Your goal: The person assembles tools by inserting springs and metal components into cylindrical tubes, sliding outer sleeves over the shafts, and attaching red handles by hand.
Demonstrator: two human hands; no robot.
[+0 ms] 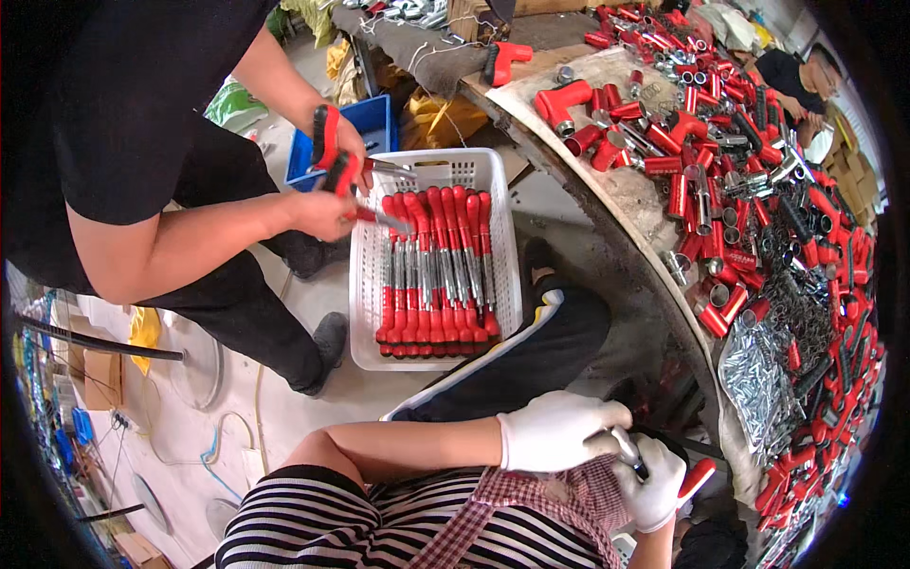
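Observation:
Low in the view, my left hand [564, 431], in a white glove, pinches the end of a silver metal tube [624, 442]. My right hand [654, 486], also gloved, is closed around a tool with a red handle [698, 478] that sticks out on its right side. The tube seems to belong to this red-handled tool, but the gloves hide where they join. Both hands are above my lap, over a checked red cloth [578, 493]. Straight ahead, a white plastic basket [358, 313] holds rows of red-handled tools [445, 327] with silver shafts.
A co-worker's hands [327, 213] hold red-and-black tools over the basket. On the right, a cloth-covered bench [654, 213] carries red grips, metal sleeves, springs and a pile of screws [758, 379]. Behind the basket stands a blue crate [379, 119]. Another person [801, 85] sits far right.

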